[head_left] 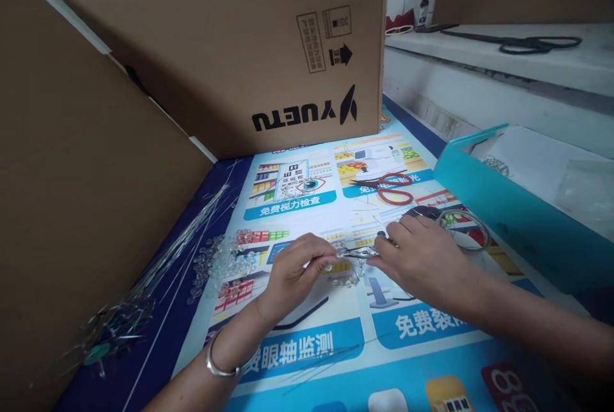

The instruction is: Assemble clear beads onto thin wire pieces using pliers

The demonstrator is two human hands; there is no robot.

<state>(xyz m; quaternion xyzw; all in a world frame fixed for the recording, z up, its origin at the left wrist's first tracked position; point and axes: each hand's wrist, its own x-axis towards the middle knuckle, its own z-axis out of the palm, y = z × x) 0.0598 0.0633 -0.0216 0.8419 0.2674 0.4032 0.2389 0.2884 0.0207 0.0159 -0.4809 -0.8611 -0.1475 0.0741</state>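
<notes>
My left hand and my right hand meet over a printed poster on the table. Between their fingertips they pinch a small piece of clear beads strung on thin wire. My left wrist wears a silver bangle. A pile of loose clear beads lies just left of my left hand. A bundle of long thin wires fans out along the left side.
Large cardboard boxes stand at the back and left. Red-handled scissors and a wire ring lie behind my right hand. A teal box sits at the right. Black scissors rest on a white ledge.
</notes>
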